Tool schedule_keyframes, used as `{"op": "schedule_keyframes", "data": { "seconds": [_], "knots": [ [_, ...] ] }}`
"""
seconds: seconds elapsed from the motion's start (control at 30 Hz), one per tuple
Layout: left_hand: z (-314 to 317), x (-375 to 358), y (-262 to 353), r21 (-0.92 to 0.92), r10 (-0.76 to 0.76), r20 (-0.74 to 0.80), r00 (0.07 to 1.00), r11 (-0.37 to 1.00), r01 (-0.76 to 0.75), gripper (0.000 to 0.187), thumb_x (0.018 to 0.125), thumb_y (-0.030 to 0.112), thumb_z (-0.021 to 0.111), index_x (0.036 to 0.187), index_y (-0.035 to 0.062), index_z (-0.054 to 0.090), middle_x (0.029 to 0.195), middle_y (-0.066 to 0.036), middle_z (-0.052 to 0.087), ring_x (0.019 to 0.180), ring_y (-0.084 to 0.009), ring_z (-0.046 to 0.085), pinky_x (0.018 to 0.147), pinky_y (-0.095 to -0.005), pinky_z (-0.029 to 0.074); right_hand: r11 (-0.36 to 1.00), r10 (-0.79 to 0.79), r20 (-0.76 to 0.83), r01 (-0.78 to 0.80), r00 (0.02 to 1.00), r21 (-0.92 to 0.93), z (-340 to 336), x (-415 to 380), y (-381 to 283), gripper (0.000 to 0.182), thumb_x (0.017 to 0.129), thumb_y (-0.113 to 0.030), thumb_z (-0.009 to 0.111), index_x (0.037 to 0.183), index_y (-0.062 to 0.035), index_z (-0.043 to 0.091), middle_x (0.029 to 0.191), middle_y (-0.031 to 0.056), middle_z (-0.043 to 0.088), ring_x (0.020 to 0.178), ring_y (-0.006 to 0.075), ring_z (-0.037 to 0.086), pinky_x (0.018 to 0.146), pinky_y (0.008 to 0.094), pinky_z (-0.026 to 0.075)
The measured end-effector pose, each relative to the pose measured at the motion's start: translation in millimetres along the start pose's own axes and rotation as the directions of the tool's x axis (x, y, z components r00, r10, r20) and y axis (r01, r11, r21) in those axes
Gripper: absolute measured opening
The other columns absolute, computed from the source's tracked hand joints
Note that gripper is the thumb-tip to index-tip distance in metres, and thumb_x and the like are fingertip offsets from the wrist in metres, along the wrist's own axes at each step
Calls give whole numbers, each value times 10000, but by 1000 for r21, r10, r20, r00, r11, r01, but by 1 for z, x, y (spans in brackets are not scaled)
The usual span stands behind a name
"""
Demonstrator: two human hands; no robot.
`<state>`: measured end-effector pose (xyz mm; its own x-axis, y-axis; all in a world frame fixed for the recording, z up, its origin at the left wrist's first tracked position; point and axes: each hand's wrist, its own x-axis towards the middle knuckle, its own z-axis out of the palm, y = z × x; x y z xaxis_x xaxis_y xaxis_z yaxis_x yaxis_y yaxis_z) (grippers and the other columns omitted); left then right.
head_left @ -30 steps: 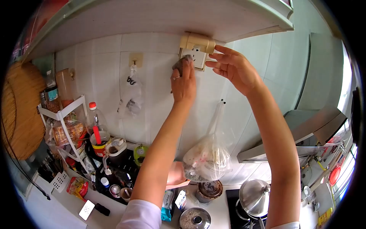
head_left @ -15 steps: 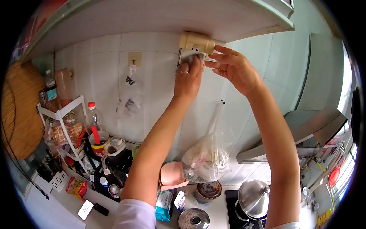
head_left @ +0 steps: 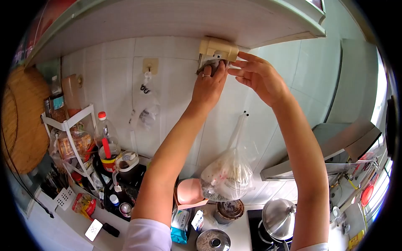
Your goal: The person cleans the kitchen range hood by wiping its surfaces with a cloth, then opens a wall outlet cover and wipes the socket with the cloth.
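High on the tiled wall, just beneath the cabinet, a wall socket has its yellowed cover [head_left: 218, 47] lifted. My left hand [head_left: 209, 85], with a ring on one finger, presses a grey cloth [head_left: 212, 66] against the socket's face below the cover. The fingers hide part of the cloth and most of the socket. My right hand [head_left: 261, 77] is at the cover's right side, fingers spread, the upper fingertips at its edge and nothing in the palm.
A cabinet [head_left: 167, 25] hangs overhead. Below are a hanging plastic bag [head_left: 229, 173], a stove with a lidded steel pot [head_left: 278, 217], a pink bin [head_left: 189, 191] and a white rack [head_left: 69, 125] with bottles nearby. A range hood [head_left: 322, 146] juts out at right.
My left hand has shifted slightly right with the grey cloth on the socket. My right hand stays at the cover's edge. The view has moved a little.
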<state>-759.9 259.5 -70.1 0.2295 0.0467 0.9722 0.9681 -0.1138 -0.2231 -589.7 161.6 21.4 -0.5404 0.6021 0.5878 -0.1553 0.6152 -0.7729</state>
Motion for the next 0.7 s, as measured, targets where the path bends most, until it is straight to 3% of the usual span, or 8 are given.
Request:
{"op": "schedule_keyframes", "data": {
  "seconds": [0.1, 0.17, 0.27, 0.33, 0.7],
  "knots": [
    [0, -19, -7, 11, 35, 39, 999, 999, -36, 520, 852, 106, 574, 1362, 134, 479, 1375, -21, 443, 1065, -331, 517, 886, -417, 510, 1000, -1, -10, 1, 1000, 2, -1, 1, 3, 622, 875, -132, 541, 1407, 93, 309, 1256, 158, 522, 1083, 240, 598, 920, 308, 462],
    [7, -41, -16, 158, 73, 61, 995, 984, -82, 541, 821, 81, 591, 1352, 142, 509, 1387, -12, 433, 1054, -310, 508, 878, -399, 511, 1000, 0, -37, 0, 999, 3, -1, -1, 3, 620, 879, -137, 537, 1409, 91, 308, 1258, 159, 521, 1091, 239, 594, 921, 309, 461],
    [5, -55, -26, 225, 53, 45, 998, 972, -62, 553, 806, 72, 588, 1350, 140, 521, 1393, -13, 425, 1001, -284, 505, 867, -378, 509, 1000, 4, -31, -4, 1000, -8, 1, -1, 2, 615, 886, -142, 527, 1413, 87, 306, 1264, 164, 517, 1109, 239, 583, 933, 316, 454],
    [12, -54, -23, 227, 33, 20, 999, 973, -37, 566, 802, 74, 592, 1359, 136, 513, 1396, -17, 421, 984, -277, 499, 864, -369, 507, 1000, -6, -45, 6, 999, 1, 0, 1, 3, 739, 844, -168, 601, 1410, 144, 243, 1062, 126, 590, 1083, 248, 604, 960, 330, 423],
    [26, -34, 8, 166, 56, -72, 996, 985, -44, 559, 795, 79, 594, 1348, 125, 525, 1416, -19, 386, 1015, -273, 480, 860, -357, 502, 1000, -16, -27, 16, 1000, -26, 3, 0, 2, 703, 829, -174, 583, 1405, 116, 301, 1088, 117, 597, 1084, 241, 604, 967, 315, 418]
  ]
}}
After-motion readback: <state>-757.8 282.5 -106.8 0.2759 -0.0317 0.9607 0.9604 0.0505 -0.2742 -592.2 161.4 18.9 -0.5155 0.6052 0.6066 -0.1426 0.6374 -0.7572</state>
